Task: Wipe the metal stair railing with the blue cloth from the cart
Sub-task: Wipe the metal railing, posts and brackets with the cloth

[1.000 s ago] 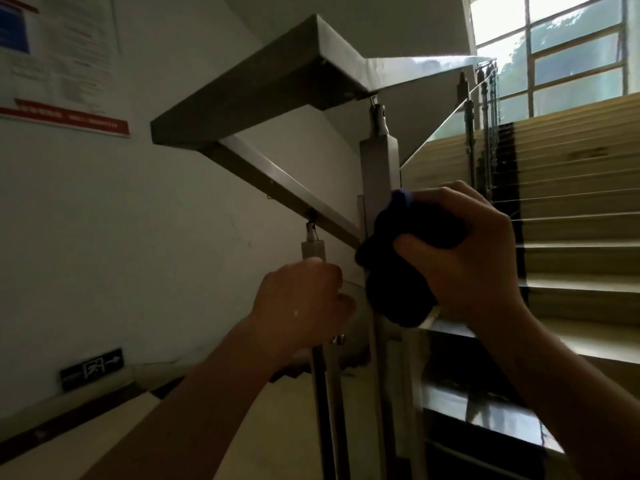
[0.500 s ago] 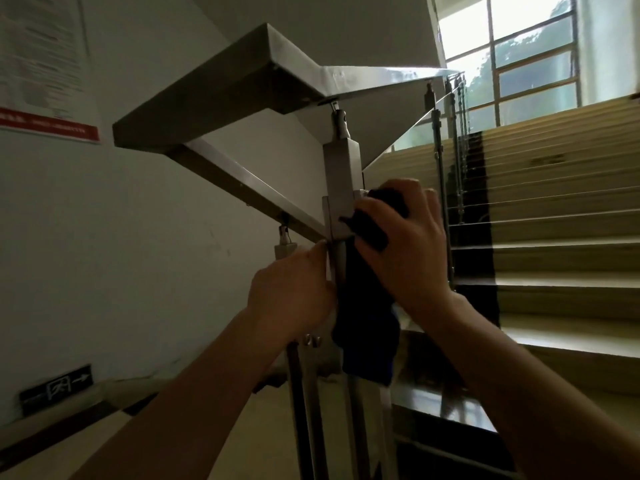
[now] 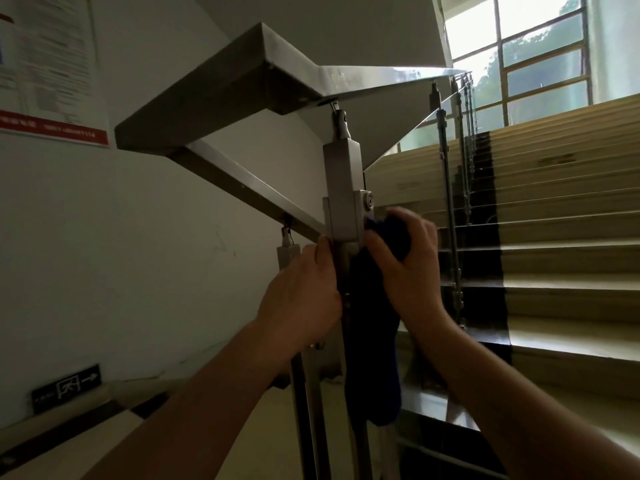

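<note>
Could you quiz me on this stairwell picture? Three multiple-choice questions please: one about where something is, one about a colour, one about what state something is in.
1. Where does the cloth hang?
A. Against the metal post
B. Over the top handrail
C. On a stair step

2. What colour is the cloth?
A. White
B. Dark blue
C. Red

3. What is the left hand doing?
A. Hanging free at the side
B. Pressing on the wall poster
C. Closed on the railing beside the post

Answers:
1 A: bunched in the right hand, it trails down along the post.
2 B: it looks deep blue, nearly black in this light.
3 C: its fingers curl at the post's left edge.
</note>
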